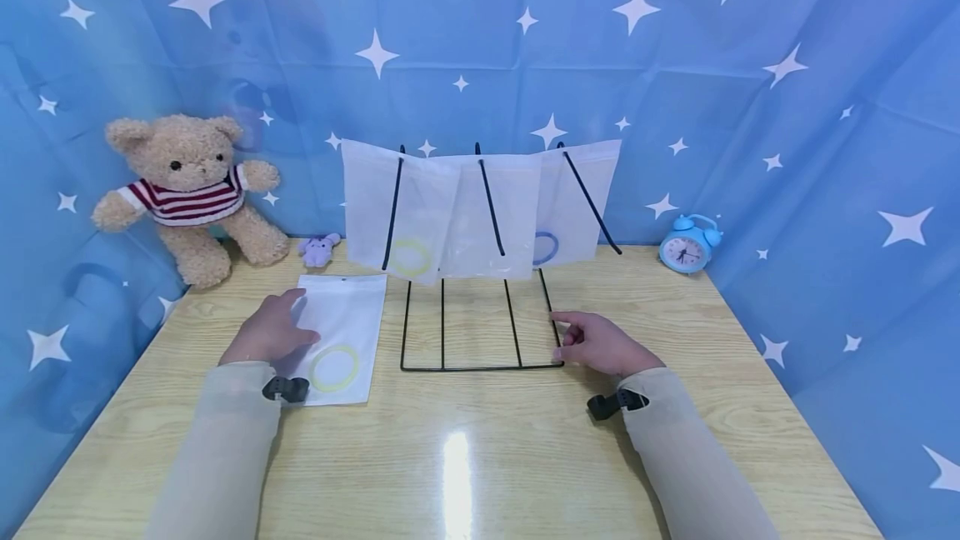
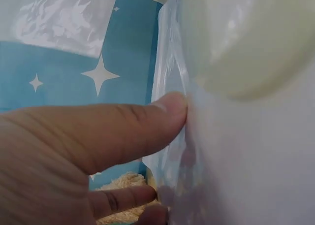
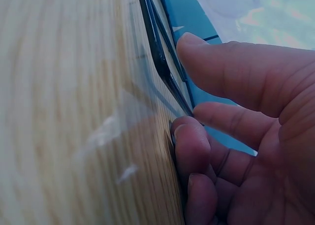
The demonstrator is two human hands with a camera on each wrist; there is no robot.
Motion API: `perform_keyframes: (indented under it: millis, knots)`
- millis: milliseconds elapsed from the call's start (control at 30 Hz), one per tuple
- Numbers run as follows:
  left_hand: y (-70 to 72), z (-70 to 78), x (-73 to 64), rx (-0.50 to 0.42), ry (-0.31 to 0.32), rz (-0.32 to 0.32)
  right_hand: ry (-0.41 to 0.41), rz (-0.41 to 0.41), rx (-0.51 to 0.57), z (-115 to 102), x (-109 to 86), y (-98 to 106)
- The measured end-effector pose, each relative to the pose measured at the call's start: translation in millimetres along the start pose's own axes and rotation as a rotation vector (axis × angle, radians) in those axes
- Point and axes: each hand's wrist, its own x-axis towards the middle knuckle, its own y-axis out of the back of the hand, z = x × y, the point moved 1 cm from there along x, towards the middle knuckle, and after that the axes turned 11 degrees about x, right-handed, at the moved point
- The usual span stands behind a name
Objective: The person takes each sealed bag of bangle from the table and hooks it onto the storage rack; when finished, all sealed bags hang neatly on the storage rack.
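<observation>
My left hand (image 1: 273, 330) lies over the left edge of a white zip bag (image 1: 352, 307) on the table. Its thumb (image 2: 147, 121) and fingertips touch the bag, spread apart. Through the bag shows a yellow ring (image 1: 334, 368). My right hand (image 1: 603, 342) is at the front right corner of a black wire rack (image 1: 480, 369). Its fingertips touch the base wire, while the thumb (image 3: 221, 67) stays apart from the fingers. Similar bags hang on the rack's hooks: the left bag (image 1: 367, 190) with a yellow ring, the middle bag (image 1: 502, 198), and the right bag (image 1: 592, 182) with a blue ring.
A teddy bear (image 1: 187, 198) in a striped shirt sits at the back left, beside a small purple toy (image 1: 318, 250). At the back right stands a blue alarm clock (image 1: 686, 248). A blue starred curtain (image 1: 450, 7) hangs behind the wooden table (image 1: 525, 457).
</observation>
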Motion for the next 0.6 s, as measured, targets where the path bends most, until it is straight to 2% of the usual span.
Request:
perform_keyframes:
  millis: [333, 600]
  knots:
    - [4.6, 12.7, -8.2, 0.089, 0.035, 0.040, -0.003, -0.005, 0.009, -1, -0.3, 1]
    - [3.5, 17.7, -10.9, 0.082, 0.075, 0.049, -0.004, 0.004, -0.005, -1, 0.6, 1]
